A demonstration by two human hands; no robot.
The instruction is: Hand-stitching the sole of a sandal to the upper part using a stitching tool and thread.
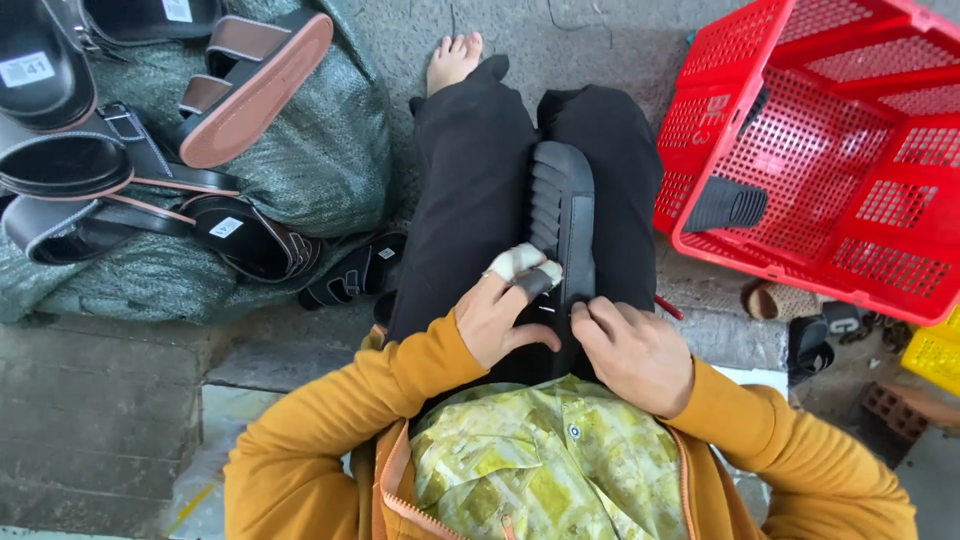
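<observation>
While the person sits with black-trousered legs stretched toward twelve o'clock, a black sandal sole lies lengthwise along the lap, its ribbed tread facing up. The left hand rests on the sole's near end from the nine o'clock side, fingers curled close together and pressing on it, two fingertips wrapped in white tape. The right hand meets the same end from the three o'clock side, fingers bent and narrow, their tips pinching the sole's edge. Both sleeves are mustard orange.

At ten o'clock, finished black sandals with brown-edged soles lie heaped on a grey-green woven sack. Another black sandal lies on the concrete just beside the left thigh. At two o'clock a red plastic crate sits tilted, with a black ribbed piece inside it. A yellow crate corner shows at three o'clock.
</observation>
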